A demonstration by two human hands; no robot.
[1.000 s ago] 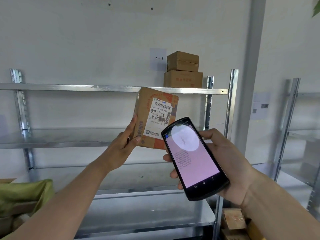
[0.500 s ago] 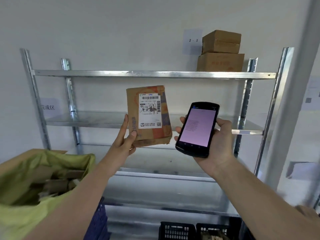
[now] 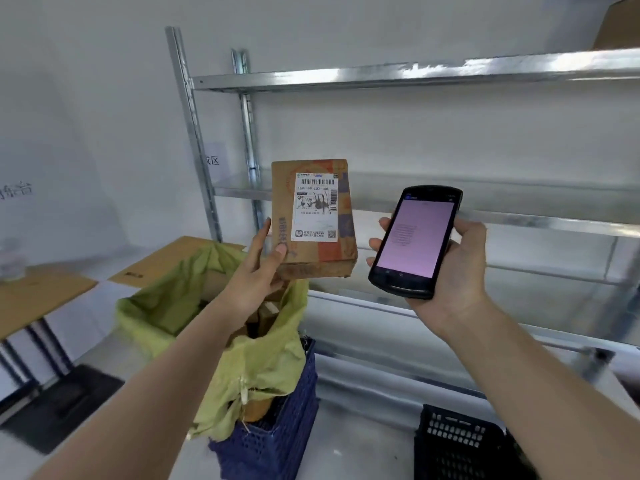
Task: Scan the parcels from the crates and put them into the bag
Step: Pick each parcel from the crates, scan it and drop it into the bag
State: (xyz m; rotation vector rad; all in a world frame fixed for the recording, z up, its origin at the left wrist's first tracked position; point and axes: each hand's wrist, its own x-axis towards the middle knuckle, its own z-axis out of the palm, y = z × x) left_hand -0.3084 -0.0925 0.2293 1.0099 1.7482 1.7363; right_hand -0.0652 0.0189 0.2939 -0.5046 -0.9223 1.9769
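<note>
Gripping upright parcel point(image 3: 313, 216) in left hand point(image 3: 258, 271), bag point(image 3: 214, 306) gaping at seven o'clock, right hand point(image 3: 453, 261) clutching scanner point(image 3: 415, 242).

both forearms are bare to the frame edge, left hand point(image 3: 258, 271) and right hand point(image 3: 457, 261) ungloved.
</note>
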